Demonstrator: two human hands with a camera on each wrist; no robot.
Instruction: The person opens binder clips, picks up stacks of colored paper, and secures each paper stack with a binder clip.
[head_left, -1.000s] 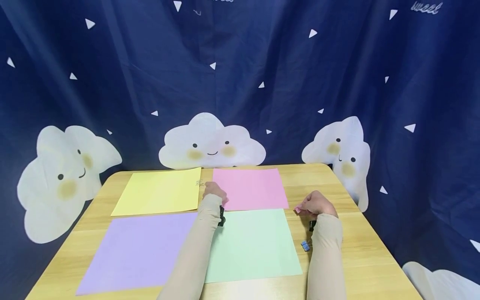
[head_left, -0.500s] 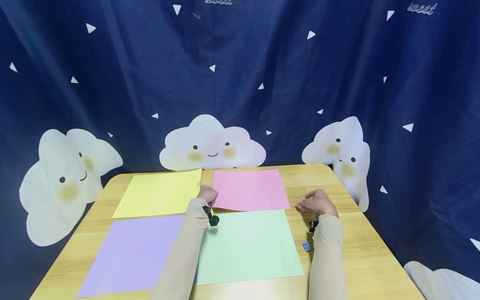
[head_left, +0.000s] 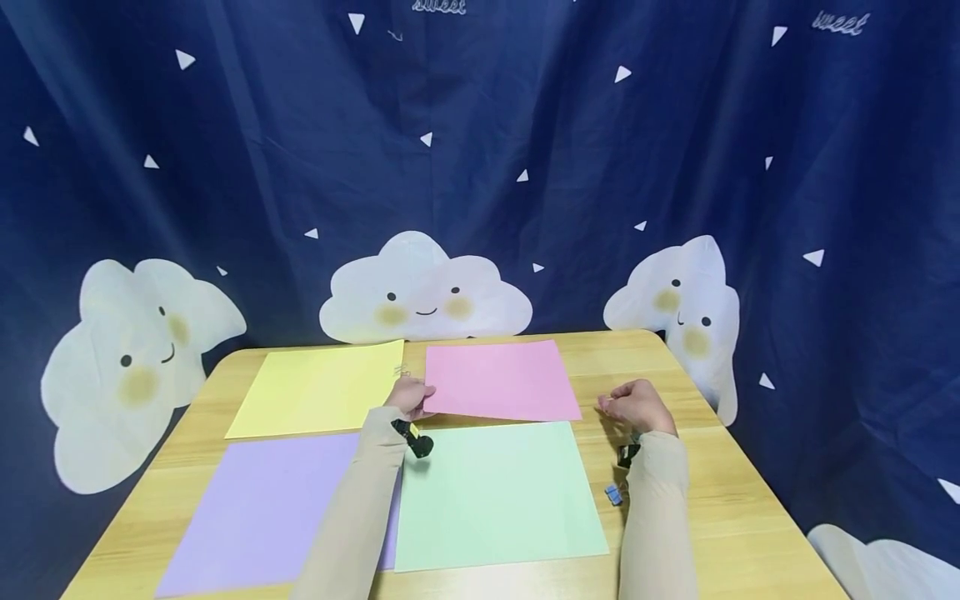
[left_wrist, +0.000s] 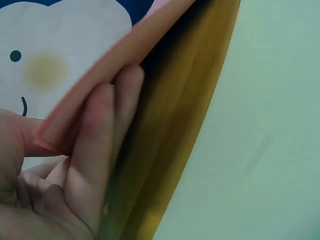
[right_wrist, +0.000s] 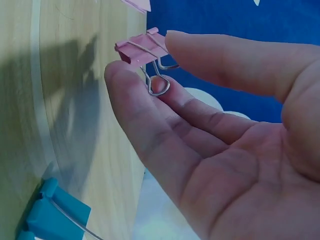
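Observation:
My left hand [head_left: 407, 397] pinches the near left corner of the pink paper [head_left: 498, 379], with the thumb on one side and fingers on the other. In the left wrist view that pink paper [left_wrist: 107, 65] is raised off the wood at this edge. Beyond the paper's right side, my right hand [head_left: 637, 406] is held over the table. The right wrist view shows a pink binder clip [right_wrist: 140, 49] between its thumb and fingertips, wire handles toward the palm. A blue binder clip [head_left: 613, 494] lies on the table near the right wrist.
Yellow paper [head_left: 318, 387] lies at the back left, with a clip's wire handles [head_left: 402, 371] at its right edge. Purple paper [head_left: 258, 508] and green paper [head_left: 502, 500] lie in front. Behind the wooden table [head_left: 697, 517] hangs a blue curtain [head_left: 480, 125].
My left hand has moved left and slightly nearer, onto the pink paper's near left corner, and that edge has risen. The right hand stays nearly in place with the pink binder clip.

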